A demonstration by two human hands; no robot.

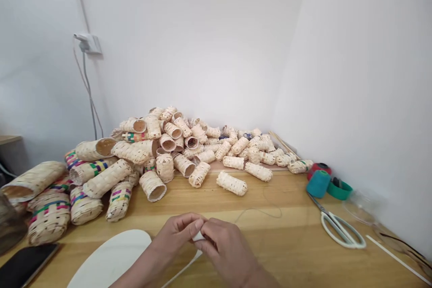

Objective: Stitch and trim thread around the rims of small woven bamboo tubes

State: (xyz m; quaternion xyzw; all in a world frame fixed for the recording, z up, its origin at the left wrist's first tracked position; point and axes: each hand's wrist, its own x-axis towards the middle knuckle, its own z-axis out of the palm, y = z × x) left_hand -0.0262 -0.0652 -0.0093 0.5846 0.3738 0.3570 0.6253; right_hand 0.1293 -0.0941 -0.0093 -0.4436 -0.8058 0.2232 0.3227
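Note:
Close together over the front of the table, my left hand (177, 236) and my right hand (227, 247) are both closed, fingers pinching a small white strip (198, 236) between them. Part of it is hidden by the fingers. A narrow white tail (182, 271) runs from below the hands toward the lower left; whether it joins the held piece I cannot tell. A thin thread (259, 209) curves over the wood just beyond my right hand. Left of my left forearm lies a white oval board (111, 256).
Woven cylindrical baskets (165, 166) are piled along the back and left of the wooden table (293, 252). Scissors (342, 229), a teal thread cone (318, 183), a green tape roll (339, 190) and another white strip (398, 261) lie right. A phone (27, 265) is front left.

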